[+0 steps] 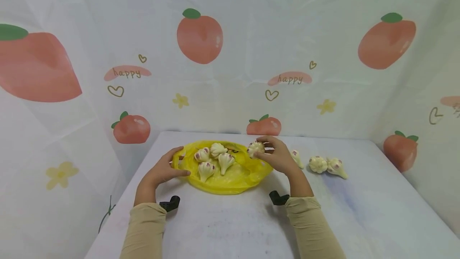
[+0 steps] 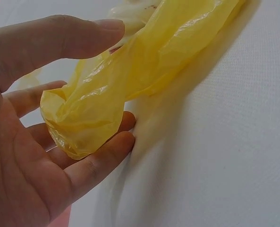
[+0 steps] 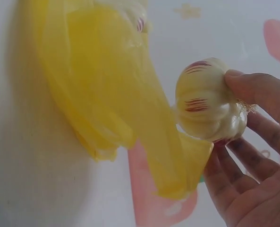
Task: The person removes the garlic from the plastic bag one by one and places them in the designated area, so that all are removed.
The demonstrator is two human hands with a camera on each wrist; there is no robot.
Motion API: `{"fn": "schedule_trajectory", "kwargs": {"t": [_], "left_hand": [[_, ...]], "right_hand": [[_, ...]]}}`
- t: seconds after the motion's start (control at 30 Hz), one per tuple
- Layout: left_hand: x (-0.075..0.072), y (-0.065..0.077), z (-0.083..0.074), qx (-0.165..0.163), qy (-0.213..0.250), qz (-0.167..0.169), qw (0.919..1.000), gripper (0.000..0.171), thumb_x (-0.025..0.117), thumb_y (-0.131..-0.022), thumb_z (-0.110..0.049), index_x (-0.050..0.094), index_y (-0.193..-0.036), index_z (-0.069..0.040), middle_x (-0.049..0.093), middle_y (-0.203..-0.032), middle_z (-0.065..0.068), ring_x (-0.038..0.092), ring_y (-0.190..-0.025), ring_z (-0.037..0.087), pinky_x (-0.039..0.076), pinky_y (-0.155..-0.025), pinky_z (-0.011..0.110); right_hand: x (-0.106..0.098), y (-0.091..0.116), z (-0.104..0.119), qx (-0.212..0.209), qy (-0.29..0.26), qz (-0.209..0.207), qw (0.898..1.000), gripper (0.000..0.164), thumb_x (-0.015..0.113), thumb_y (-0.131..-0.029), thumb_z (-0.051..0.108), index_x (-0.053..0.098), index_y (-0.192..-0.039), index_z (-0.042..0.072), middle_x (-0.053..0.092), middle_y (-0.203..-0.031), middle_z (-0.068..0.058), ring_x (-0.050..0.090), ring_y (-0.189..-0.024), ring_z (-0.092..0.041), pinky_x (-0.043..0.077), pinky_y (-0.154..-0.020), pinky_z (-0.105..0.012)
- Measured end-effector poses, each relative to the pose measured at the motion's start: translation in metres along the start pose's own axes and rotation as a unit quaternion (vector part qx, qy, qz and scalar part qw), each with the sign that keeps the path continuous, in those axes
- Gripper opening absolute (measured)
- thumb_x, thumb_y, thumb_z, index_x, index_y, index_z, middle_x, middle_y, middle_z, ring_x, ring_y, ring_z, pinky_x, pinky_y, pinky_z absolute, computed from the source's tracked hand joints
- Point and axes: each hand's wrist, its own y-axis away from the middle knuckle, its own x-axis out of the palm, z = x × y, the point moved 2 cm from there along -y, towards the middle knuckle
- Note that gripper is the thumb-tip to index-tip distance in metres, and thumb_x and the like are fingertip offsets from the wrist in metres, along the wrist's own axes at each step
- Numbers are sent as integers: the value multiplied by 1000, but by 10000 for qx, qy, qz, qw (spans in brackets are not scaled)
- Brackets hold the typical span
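The right grip (image 1: 282,157) pinches a garlic bulb (image 1: 255,150) by the right edge of the yellow bag (image 1: 215,189), whose limp plastic could snag and tip it outside, since the left grip (image 1: 166,170), loosely spread, supports only the opposite side.

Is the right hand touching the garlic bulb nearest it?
Touching. The right wrist view shows the right hand pinching the garlic bulb, thumb meeting its side without a gap.
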Motion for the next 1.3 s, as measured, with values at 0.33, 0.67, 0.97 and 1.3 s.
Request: {"fn": "schedule_trajectory", "kwargs": {"t": [0.33, 0.67, 0.97, 1.3], "left_hand": [[0, 0, 1, -23, 20, 1, 10000, 108, 90, -83, -37, 26, -169, -22, 25, -174, 22, 25, -156, 51, 32, -121, 74], [0, 0, 1, 4, 31, -8, 10000, 108, 90, -83, -37, 26, -169, -22, 25, -174, 22, 25, -156, 50, 30, -121, 75], [0, -2, 1, 125, 74, -22, 9999, 106, 89, -85, -35, 26, -169, -20, 34, -169, 23, 29, -155, 49, 32, -123, 71], [0, -3, 4, 160, 55, -29, 9999, 106, 90, -84, -37, 27, -168, -20, 30, -171, 23, 30, -155, 49, 31, -123, 72]], "right_hand": [[-8, 5, -1, 211, 207, -62, 9995, 51, 82, -94, 16, 64, -140, 5, 64, -143, -12, 64, -129, -36, 56, -110, -52], [-12, 8, -6, 192, 176, 29, 9997, 49, 81, -95, 18, 64, -139, 7, 64, -143, -16, 64, -129, -39, 55, -110, -54], [-19, 17, -11, 376, 195, -22, 9991, 52, 81, -96, 22, 62, -143, 8, 62, -147, -14, 63, -131, -40, 56, -109, -53], [-23, 22, -13, 506, 225, 54, 9985, 55, 80, -97, 26, 61, -146, 10, 59, -150, -14, 62, -134, -42, 56, -109, -54]]}}
